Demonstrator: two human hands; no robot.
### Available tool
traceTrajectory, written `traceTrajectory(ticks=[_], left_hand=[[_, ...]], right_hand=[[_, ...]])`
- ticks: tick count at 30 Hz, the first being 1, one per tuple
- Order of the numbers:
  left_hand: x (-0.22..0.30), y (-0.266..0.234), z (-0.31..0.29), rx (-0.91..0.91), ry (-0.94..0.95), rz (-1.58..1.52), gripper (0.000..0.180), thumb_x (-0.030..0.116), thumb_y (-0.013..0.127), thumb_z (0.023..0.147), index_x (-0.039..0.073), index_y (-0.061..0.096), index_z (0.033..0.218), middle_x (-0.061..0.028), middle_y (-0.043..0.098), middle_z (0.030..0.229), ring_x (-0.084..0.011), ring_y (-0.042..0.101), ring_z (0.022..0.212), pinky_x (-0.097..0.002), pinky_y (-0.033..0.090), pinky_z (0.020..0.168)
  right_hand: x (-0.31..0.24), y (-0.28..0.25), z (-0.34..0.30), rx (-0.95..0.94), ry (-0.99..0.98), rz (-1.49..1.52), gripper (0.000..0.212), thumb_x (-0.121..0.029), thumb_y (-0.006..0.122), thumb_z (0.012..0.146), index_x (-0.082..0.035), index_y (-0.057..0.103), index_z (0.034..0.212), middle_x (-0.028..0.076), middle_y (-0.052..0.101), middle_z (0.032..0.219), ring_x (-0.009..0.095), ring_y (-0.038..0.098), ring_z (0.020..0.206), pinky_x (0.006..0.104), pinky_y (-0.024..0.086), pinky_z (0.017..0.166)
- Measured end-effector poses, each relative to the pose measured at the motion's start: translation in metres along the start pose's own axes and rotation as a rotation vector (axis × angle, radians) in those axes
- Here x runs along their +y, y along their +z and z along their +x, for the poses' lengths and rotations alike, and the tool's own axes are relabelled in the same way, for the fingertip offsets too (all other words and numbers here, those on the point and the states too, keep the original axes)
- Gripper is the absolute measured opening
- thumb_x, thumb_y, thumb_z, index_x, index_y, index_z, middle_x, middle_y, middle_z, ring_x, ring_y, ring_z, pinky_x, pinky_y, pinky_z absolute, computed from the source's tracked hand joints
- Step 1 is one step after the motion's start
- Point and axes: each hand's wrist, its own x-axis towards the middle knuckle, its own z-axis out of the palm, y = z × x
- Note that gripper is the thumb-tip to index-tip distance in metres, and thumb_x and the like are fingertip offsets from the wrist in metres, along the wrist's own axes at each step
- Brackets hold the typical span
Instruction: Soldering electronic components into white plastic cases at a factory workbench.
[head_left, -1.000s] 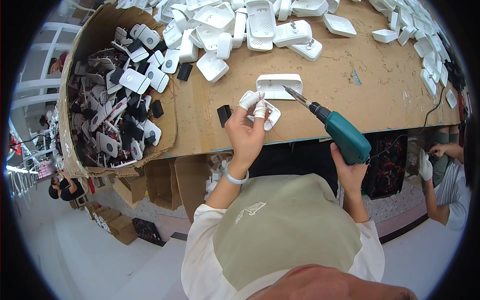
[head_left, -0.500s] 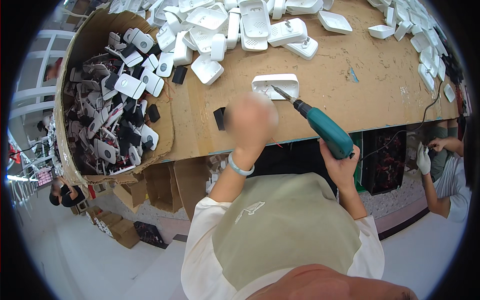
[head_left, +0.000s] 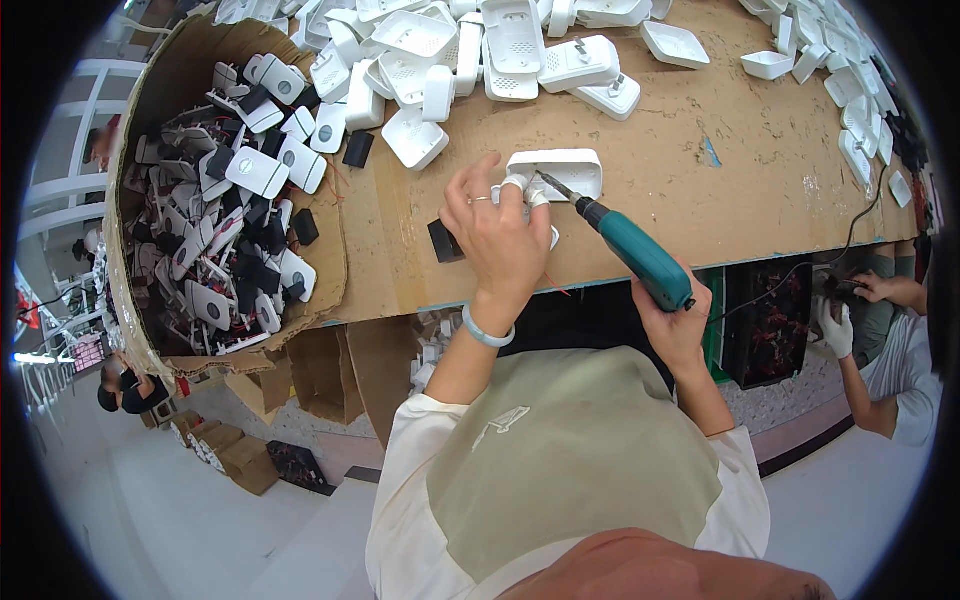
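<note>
My right hand (head_left: pixel 675 318) is wrapped round a green electric screwdriver (head_left: pixel 645 258). Its bit points up and left into an open white plastic housing (head_left: pixel 575 172) on the cardboard-covered table. At the housing's left end, my left hand (head_left: pixel 500 235) has its wrapped fingertips bent onto the near edge, the other fingers stretched beyond. Whether something small sits between those fingertips, I cannot tell. Part of a white piece (head_left: pixel 555 238) shows under my left hand, mostly hidden. A black block (head_left: pixel 445 242) lies left of my wrist.
A large cardboard box (head_left: pixel 145 300) on the left holds many white covers with wires and black blocks. White housings (head_left: pixel 515 40) are heaped along the far side, with more at the far right. A black cord (head_left: pixel 850 240) trails right. A co-worker's gloved hand (head_left: pixel 835 328) shows at the right.
The screwdriver and my right hand have shifted slightly left, with the bit nearer the housing's left end. My left hand, blurred before, now shows its fingers at the housing.
</note>
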Motion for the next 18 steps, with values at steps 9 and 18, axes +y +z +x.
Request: traceTrajectory(ticks=[9,18], left_hand=[[-0.0037,0.0092,-0.0056,-0.02,-0.004,0.016,0.023,0.011,0.074,0.069,0.003,0.07,0.091,-0.0067,0.069,0.116,-0.0302,0.056,0.11,-0.0444,0.034,0.09],[-0.0044,0.0106,-0.0063,-0.032,-0.008,0.022,0.023,0.012,0.074,0.069,0.004,0.07,0.091,-0.0067,0.069,0.116,-0.0289,0.056,0.11,-0.0443,0.032,0.09]], right_hand=[[-0.0007,0.0003,0.0034,-0.022,0.012,-0.01,0.027,0.005,0.071,0.078,0.003,0.067,0.105,0.015,0.07,0.09,0.024,0.069,0.077,0.0292,0.052,0.073],[0.0023,-0.0022,0.0018,-0.031,0.042,-0.012,0.027,0.004,0.071,0.078,0.002,0.066,0.105,0.015,0.068,0.088,0.026,0.068,0.076,0.0301,0.052,0.072]])
